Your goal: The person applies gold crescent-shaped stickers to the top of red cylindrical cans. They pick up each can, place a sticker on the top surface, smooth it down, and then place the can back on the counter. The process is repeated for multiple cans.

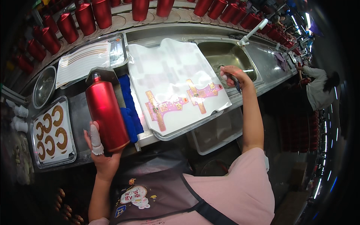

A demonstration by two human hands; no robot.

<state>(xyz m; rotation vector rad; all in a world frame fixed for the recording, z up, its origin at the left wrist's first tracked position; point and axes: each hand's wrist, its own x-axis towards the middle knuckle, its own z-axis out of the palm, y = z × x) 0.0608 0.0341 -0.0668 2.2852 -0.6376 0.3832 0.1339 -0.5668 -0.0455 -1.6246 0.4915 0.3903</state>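
My left hand [104, 159], with white covers on some fingers, holds a glossy red bottle [107, 112] near its base. The bottle leans with its neck away from me, by a dark grey holder [100, 70]. Beside it lies a folded blue cloth [130, 112]. To the right, a white decal sheet [168, 63] lies over a metal tray, with two pink-and-gold decals [202, 95] at its near end. My right hand [236, 77] is closed above the sink's near edge, a small dark flat piece [236, 84] showing below its fingers; its kind is unclear.
A sink [225, 56] with a tap [253, 33] is set into the metal counter. At left are a tray of curved gold decals [54, 135], a steel bowl [44, 87] and striped sheets [84, 60]. Red bottles [85, 18] line the conveyor behind. Another person [318, 88] works at far right.
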